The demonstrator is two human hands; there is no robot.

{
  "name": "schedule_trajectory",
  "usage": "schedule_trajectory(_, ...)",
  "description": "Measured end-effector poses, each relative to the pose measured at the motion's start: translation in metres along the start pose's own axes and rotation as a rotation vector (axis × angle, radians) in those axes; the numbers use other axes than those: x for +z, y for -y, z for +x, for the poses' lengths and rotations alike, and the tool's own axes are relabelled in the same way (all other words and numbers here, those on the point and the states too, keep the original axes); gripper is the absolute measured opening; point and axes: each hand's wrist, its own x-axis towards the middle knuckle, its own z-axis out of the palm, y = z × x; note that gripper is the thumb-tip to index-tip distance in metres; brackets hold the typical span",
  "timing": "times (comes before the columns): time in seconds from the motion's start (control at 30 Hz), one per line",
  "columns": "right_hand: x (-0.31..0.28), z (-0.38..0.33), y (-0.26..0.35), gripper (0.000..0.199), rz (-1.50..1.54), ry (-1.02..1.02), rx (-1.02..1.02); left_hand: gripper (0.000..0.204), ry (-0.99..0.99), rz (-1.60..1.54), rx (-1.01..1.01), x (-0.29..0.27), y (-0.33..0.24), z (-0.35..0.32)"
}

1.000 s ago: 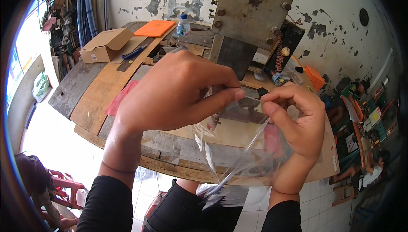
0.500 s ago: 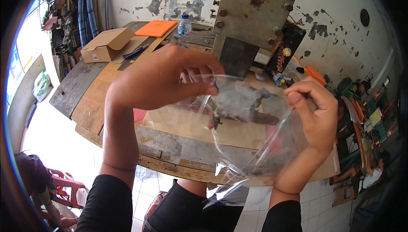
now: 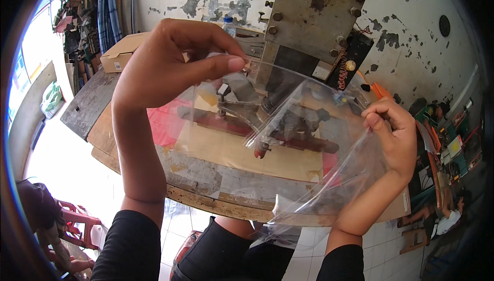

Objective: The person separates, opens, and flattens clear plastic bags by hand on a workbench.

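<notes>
At ten o'clock on the surface (image 3: pixel 98 93), a cardboard box (image 3: pixel 123 57) is noted, its right end hidden behind the left hand (image 3: pixel 164 72). The left hand pinches the upper edge of a clear plastic sheet (image 3: pixel 283 111), which extends from it toward four o'clock; its curled fingers are partly obscured. At twelve, a bottle (image 3: pixel 229 27) is covered below. A red bar (image 3: pixel 221 123) shows through the sheet, its outline broken by glare. At one o'clock, a metal press (image 3: pixel 316 13) is cut off above. At three, the right hand (image 3: pixel 393 137) grips the sheet's opposite side, the film running toward seven. Its lower end is hard to distinguish.
</notes>
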Motion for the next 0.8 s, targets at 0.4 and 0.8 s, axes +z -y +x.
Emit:
schedule_trajectory(0.4, -0.004, 0.001, -0.004, 0.016, -0.051, 0.128, 0.022, 0.045, -0.103, -0.215, 0.104, -0.003, 0.023, 0.012)
schedule_trajectory(0.8, 0.029, -0.003, 0.019, 0.049, -0.227, 0.047, -0.104, 0.047, -0.049, -0.351, 0.058, 0.044, -0.011, 0.01)
